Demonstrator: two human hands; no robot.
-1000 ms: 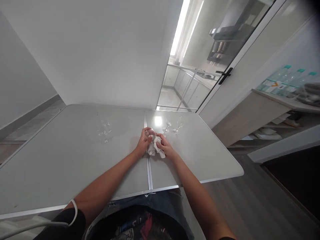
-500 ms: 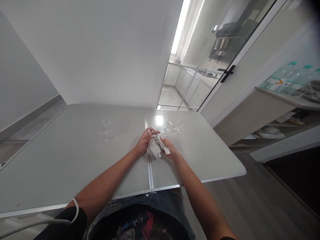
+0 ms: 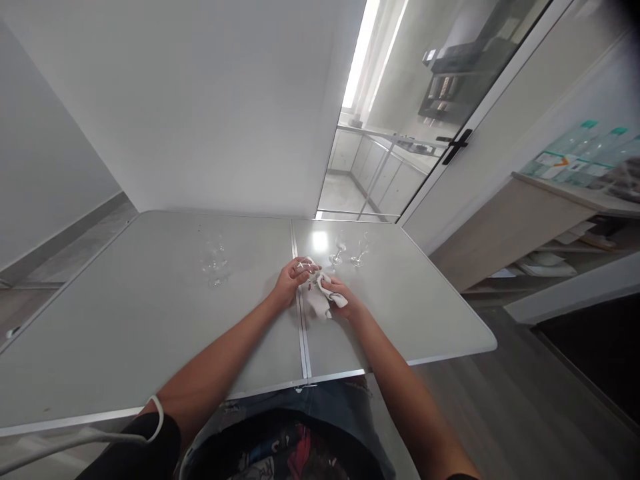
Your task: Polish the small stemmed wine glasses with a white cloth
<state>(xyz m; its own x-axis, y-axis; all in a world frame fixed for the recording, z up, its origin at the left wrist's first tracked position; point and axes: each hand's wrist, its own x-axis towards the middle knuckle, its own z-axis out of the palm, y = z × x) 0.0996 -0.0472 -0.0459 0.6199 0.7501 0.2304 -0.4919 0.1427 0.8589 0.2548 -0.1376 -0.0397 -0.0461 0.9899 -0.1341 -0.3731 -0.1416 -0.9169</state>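
Observation:
My left hand (image 3: 290, 280) is closed around a clear stemmed glass (image 3: 306, 267), holding it over the middle seam of the grey table (image 3: 150, 320). My right hand (image 3: 339, 293) grips a white cloth (image 3: 320, 303) and presses it against the glass. Part of the cloth hangs down between my hands. Two more clear glasses (image 3: 347, 252) stand just beyond my right hand. Several other clear glasses (image 3: 214, 261) stand grouped on the table's left half.
A glass door with a black handle (image 3: 457, 143) stands behind the table on the right. A wooden shelf unit (image 3: 550, 220) at far right carries water bottles (image 3: 575, 157). A white wall lies behind the table's left half.
My right hand has shifted slightly right and down with the cloth, wiping along the glass. The left hand has stayed almost in place on the glass.

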